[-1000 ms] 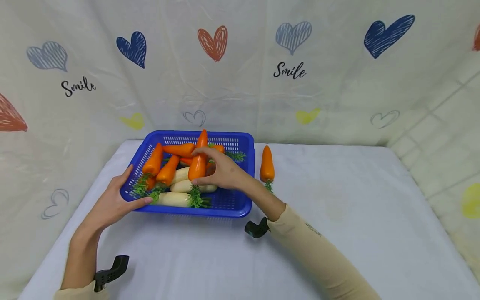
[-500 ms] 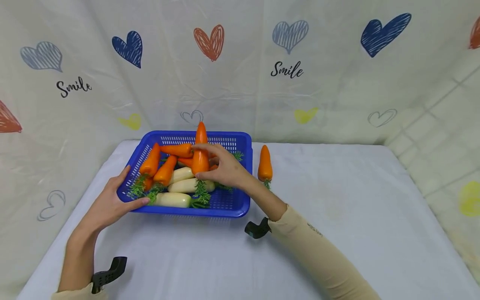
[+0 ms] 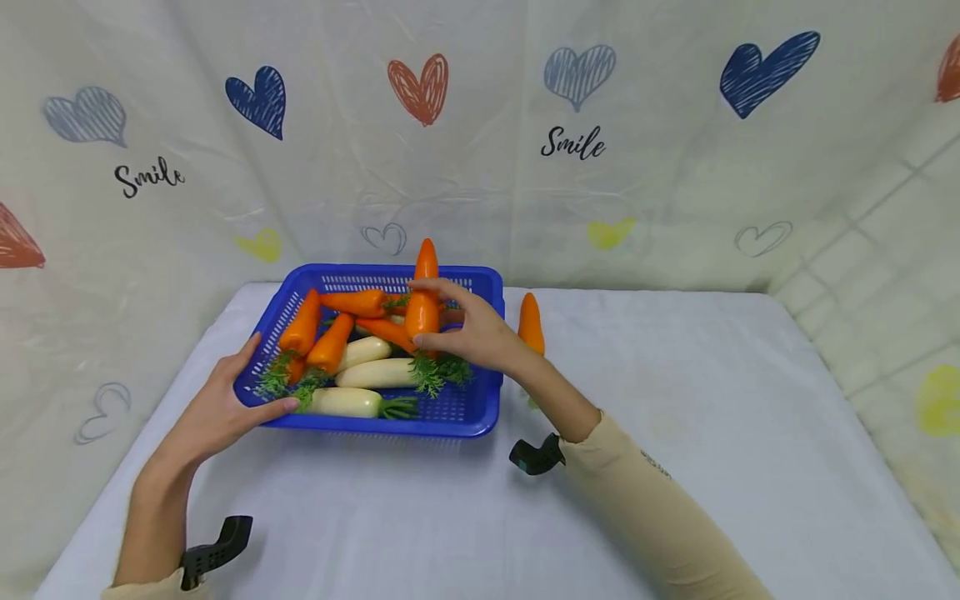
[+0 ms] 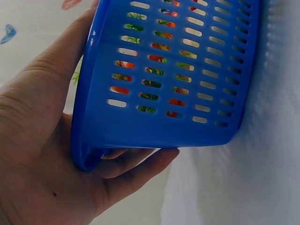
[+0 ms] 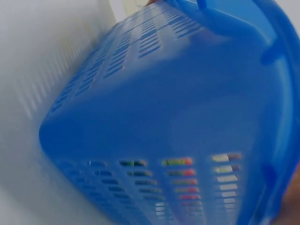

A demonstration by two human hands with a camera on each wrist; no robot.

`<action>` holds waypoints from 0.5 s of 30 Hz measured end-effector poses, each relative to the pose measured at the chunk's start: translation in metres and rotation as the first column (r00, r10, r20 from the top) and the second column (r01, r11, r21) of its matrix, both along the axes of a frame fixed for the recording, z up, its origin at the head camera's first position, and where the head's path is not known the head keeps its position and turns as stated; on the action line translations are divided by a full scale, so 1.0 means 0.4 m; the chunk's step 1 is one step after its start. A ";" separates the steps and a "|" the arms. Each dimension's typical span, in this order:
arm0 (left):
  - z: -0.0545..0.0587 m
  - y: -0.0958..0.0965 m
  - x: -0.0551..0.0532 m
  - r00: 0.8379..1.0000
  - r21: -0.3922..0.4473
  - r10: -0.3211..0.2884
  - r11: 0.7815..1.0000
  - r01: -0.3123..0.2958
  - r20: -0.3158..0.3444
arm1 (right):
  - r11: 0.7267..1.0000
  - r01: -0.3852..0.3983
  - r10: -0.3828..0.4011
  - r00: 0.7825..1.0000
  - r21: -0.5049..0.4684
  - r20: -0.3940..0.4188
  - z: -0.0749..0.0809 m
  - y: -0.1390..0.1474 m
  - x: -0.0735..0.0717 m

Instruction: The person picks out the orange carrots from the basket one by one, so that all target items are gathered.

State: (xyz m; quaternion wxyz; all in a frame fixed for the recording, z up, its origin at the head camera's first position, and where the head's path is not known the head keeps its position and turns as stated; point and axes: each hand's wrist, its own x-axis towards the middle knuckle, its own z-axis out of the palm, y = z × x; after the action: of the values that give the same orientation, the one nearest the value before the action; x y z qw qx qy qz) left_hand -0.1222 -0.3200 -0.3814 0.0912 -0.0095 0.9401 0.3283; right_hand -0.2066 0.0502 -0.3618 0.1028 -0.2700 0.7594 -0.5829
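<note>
My right hand (image 3: 480, 332) grips an orange carrot (image 3: 424, 312) between thumb and fingers, over the right part of a blue plastic basket (image 3: 450, 428). The carrot stands tip up, its green leaves hanging below. My left hand (image 3: 217, 408) holds the basket's left front corner, thumb on the rim; in the left wrist view, the hand (image 4: 61, 117) has its fingers around the basket's outer wall (image 4: 154, 131). More orange carrots (image 3: 300, 325) and several white radishes (image 3: 375, 373) lie in the basket. The right wrist view is mostly filled by the basket's wall (image 5: 154, 108).
Right of the basket, a single carrot (image 3: 530, 323) lies on the white-covered table (image 3: 675, 467), partly hidden by my right forearm. Behind the table hangs a pale sheet (image 3: 480, 183) printed with hearts. Black wrist mounts (image 3: 217, 550) stick out from both wrists.
My right hand has lifted the carrot slightly and carried it to the right, uncovering another carrot in the basket. The left hand keeps its hold on the basket corner.
</note>
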 end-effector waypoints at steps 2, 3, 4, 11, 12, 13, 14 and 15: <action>-0.002 0.002 -0.001 1.000 0.006 -0.001 1.000 0.001 0.004 | 1.000 0.011 -0.011 1.000 -0.014 0.002 0.002 0.014 0.001; -0.003 0.002 0.001 1.000 0.003 0.002 1.000 -0.002 0.006 | 1.000 0.012 -0.012 1.000 -0.023 0.009 0.002 0.020 0.002; -0.003 0.002 0.003 1.000 -0.001 0.005 1.000 -0.005 0.007 | 0.999 0.010 -0.010 1.000 -0.032 0.014 0.003 0.025 0.002; 0.003 -0.003 0.012 1.000 -0.010 0.003 1.000 -0.003 0.004 | 0.998 0.020 -0.018 0.999 -0.056 0.036 0.004 0.055 0.005; 0.004 -0.001 0.011 1.000 -0.007 0.001 1.000 -0.001 0.004 | 0.998 0.026 -0.025 0.999 -0.055 0.035 0.003 0.060 0.007; 0.004 0.001 0.010 1.000 -0.006 -0.001 1.000 0.001 0.004 | 0.998 0.032 -0.030 0.999 -0.056 0.034 0.003 0.066 0.010; 0.003 0.002 0.009 1.000 -0.003 -0.001 1.000 0.001 0.005 | 0.998 0.035 -0.033 0.999 -0.061 0.035 0.001 0.072 0.012; 0.002 0.004 0.008 1.000 -0.003 -0.003 1.000 0.003 0.005 | 0.997 0.038 -0.036 0.999 -0.066 0.035 0.000 0.078 0.013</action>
State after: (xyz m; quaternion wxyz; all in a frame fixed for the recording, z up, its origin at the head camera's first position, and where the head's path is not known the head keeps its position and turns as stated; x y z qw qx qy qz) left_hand -0.1192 -0.3184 -0.3805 0.0940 -0.0091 0.9404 0.3268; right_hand -0.2012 0.0813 -0.3618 0.0956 -0.2495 0.7425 -0.6142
